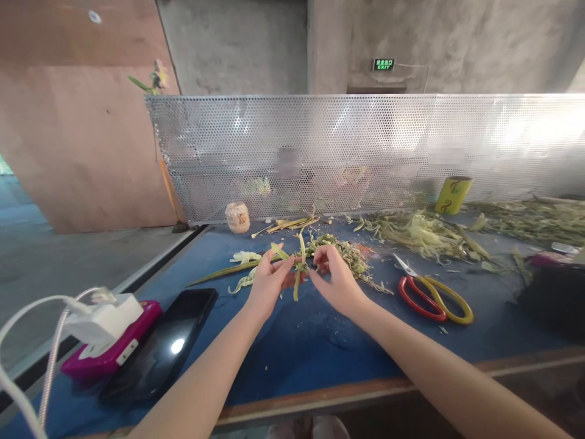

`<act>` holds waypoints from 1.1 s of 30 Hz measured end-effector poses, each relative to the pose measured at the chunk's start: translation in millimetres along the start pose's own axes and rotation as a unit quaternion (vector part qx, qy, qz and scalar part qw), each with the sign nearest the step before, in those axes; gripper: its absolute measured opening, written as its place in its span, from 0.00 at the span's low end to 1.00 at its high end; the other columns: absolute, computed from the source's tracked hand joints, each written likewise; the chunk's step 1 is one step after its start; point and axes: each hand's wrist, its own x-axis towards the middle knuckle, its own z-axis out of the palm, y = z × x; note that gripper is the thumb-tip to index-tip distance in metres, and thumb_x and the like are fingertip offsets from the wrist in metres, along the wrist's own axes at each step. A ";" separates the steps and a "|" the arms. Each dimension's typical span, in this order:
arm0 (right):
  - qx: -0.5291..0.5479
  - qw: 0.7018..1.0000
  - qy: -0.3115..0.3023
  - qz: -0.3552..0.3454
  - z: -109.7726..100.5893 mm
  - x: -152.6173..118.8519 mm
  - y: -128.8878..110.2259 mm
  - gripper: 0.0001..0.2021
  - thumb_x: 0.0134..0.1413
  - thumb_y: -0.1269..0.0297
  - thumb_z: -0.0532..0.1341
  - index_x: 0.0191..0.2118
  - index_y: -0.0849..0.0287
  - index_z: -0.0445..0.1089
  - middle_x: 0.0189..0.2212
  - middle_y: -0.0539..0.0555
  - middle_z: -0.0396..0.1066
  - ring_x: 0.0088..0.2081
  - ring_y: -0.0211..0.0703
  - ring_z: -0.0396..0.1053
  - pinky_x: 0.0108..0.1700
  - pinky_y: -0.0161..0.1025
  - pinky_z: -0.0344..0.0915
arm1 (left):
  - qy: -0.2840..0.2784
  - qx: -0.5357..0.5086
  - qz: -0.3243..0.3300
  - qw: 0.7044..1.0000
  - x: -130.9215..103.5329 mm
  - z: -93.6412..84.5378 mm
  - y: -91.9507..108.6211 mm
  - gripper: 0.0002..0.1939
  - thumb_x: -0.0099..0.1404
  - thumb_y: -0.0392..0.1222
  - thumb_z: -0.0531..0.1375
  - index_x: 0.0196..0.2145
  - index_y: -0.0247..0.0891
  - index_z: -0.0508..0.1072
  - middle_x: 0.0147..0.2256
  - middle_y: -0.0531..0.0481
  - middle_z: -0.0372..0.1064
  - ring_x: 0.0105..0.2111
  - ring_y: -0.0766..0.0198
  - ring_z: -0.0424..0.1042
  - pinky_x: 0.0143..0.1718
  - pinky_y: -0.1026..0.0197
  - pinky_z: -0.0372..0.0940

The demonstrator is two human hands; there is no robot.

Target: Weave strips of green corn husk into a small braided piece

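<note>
My left hand [273, 277] is closed, its thumb and fingers pinching a small bundle of green leaf strips [301, 250] above the blue table [311, 341]. Close on the right side of the bundle is my right hand [333, 274], its fingers curled and its thumb near the strips; whether it grips anything is too small to tell. Behind my right hand lies a heap of small dried green pieces [354, 256]. A long green leaf [219, 273] and pale curled husk strips [244, 279] lie left of and behind my left hand.
Red-and-yellow scissors [432, 296] lie at right, before piled husks [418, 235] and a yellow-green cylinder [453, 195]. A wound roll [237, 217] stands near the perforated metal screen [256, 134]. A black phone [164, 344] and a magenta power strip [114, 347] with chargers occupy the left.
</note>
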 end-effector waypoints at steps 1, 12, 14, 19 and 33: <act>0.047 0.997 0.002 0.055 2.0 0.6 1.3 0.07 0.47 0.68 0.54 0.33 0.58 0.54 0.27 0.50 0.60 0.28 0.37 0.60 0.28 0.35 0.60 | 0.005 0.013 0.005 1.000 -0.4 0.6 0.3 0.33 0.53 0.39 0.61 0.54 0.41 0.51 0.32 0.49 0.73 0.23 0.63 0.72 0.28 0.58 0.68; 0.289 0.928 -0.110 0.206 2.4 4.5 -7.2 0.10 0.43 0.62 0.59 0.34 0.58 0.62 0.18 0.44 0.58 0.18 0.31 0.57 0.18 0.29 0.51 | -0.022 0.134 0.099 0.986 -0.8 -0.6 -5.3 0.47 0.54 0.43 0.60 0.60 0.44 0.29 0.29 0.49 0.74 0.18 0.65 0.69 0.20 0.63 0.65; 0.335 0.904 -0.131 0.233 1.4 4.9 -6.4 0.11 0.44 0.59 0.58 0.34 0.59 0.63 0.17 0.44 0.57 0.15 0.28 0.51 0.16 0.29 0.46 | -0.005 0.166 0.138 0.976 -2.5 0.2 -4.9 0.48 0.54 0.43 0.60 0.60 0.45 0.29 0.29 0.48 0.74 0.17 0.67 0.68 0.18 0.66 0.62; 0.371 0.887 -0.167 0.218 3.9 4.9 -2.8 0.11 0.44 0.58 0.59 0.32 0.60 0.65 0.18 0.45 0.59 0.14 0.25 0.46 0.17 0.29 0.42 | 0.010 0.179 0.176 0.968 -3.2 1.8 -4.8 0.47 0.55 0.43 0.59 0.60 0.45 0.28 0.30 0.46 0.74 0.21 0.64 0.70 0.21 0.65 0.64; 0.238 0.954 -0.082 0.164 3.8 6.1 1.5 0.09 0.47 0.64 0.56 0.36 0.61 0.63 0.20 0.46 0.60 0.21 0.32 0.59 0.21 0.30 0.56 | -0.044 0.176 0.099 0.978 4.0 -2.9 -6.3 0.48 0.55 0.43 0.59 0.59 0.43 0.27 0.45 0.41 0.67 0.26 0.68 0.70 0.29 0.62 0.66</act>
